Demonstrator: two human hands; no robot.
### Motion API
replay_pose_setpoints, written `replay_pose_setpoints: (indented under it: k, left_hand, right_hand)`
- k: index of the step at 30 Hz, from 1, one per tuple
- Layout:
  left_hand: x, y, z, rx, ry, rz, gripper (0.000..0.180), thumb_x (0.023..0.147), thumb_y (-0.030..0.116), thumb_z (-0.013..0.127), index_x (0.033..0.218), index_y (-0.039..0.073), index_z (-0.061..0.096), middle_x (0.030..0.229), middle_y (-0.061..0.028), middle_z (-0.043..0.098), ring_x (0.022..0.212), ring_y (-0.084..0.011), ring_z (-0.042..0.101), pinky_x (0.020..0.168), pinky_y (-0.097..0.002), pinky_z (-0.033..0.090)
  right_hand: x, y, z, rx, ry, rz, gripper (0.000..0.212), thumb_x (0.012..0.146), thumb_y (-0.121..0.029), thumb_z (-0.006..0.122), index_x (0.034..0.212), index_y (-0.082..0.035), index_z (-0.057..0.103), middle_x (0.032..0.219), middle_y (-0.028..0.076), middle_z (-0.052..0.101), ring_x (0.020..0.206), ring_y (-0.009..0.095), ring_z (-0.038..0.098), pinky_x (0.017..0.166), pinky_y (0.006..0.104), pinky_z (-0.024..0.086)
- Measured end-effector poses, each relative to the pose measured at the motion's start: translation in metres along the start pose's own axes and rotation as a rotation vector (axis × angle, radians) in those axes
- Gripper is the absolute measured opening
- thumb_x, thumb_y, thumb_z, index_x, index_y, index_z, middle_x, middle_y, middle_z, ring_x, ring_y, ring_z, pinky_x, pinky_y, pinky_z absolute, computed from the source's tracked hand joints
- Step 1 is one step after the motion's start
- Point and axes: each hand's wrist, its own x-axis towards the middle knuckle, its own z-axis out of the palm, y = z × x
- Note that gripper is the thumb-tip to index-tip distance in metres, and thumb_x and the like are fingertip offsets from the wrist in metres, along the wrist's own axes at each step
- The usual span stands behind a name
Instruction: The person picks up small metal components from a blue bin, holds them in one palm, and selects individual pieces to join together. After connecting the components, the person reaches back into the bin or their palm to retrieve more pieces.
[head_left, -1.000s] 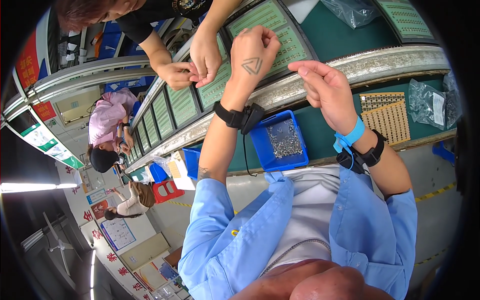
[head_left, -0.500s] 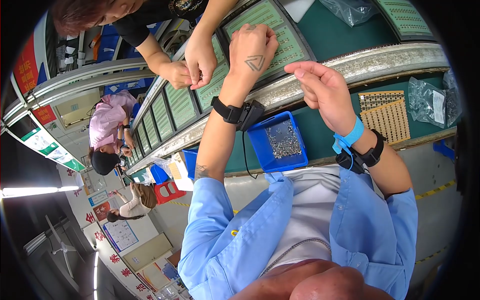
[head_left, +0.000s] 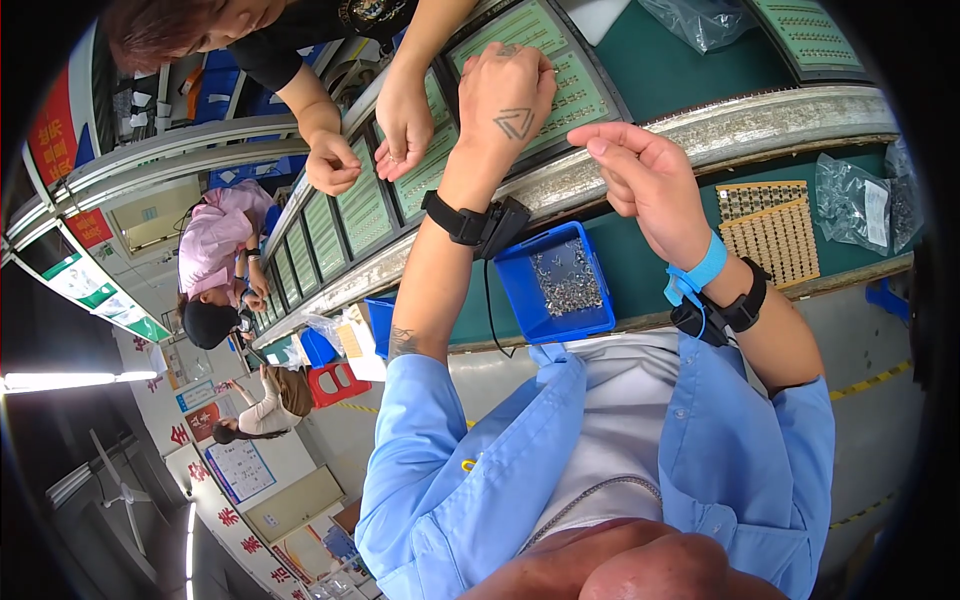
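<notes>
My left hand [head_left: 512, 92], with a triangle tattoo on its back and a black wrist strap, rests knuckles-up on a green panel board [head_left: 575, 85] lying on the conveyor. Its fingertips are hidden against the board. My right hand [head_left: 640, 172], wearing a blue band and a black strap at the wrist, hovers over the metal rail [head_left: 770, 122] with fingers curled and thumb pressed to the index fingertip. I cannot make out anything in that pinch. Between my forearms a blue bin [head_left: 540, 310] holds several small metal parts.
A co-worker leans over from the far side, both hands [head_left: 335, 162] [head_left: 404, 122] on neighbouring green boards [head_left: 360, 205]. A tan perforated tray [head_left: 775, 232] and clear bags of parts [head_left: 860, 205] lie on the green bench at right. Other people sit along the line at left.
My left hand has slid a little farther onto the green board. My right hand has barely shifted. The co-worker's hands have moved slightly.
</notes>
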Motion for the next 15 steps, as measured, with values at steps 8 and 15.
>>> replay_pose_setpoints:
  k: [8,15]
  left_hand:
    - [-0.0009,0.0005,-0.0004,-0.014,-0.001,-0.016,0.011,0.084,0.015,0.073,0.085,0.005,0.075,0.077,-0.0097,0.072,0.081,-0.0285,0.068,0.073,-0.0422,0.056]
    - [0.0009,0.0049,-0.004,-0.034,0.023,-0.053,0.012,0.085,0.016,0.072,0.085,0.004,0.075,0.08,-0.0105,0.072,0.08,-0.0289,0.067,0.074,-0.0413,0.055]
  right_hand:
    - [0.0002,0.0003,-0.0009,0.007,-0.004,0.003,0.027,0.105,-0.015,0.059,0.125,0.003,0.066,0.066,-0.013,0.031,0.053,-0.001,0.022,0.046,0.0204,0.018]
    - [0.0001,0.0,-0.0014,0.028,-0.01,0.006,0.028,0.105,-0.015,0.059,0.125,0.003,0.066,0.066,-0.013,0.028,0.053,-0.001,0.021,0.046,0.0203,0.016]
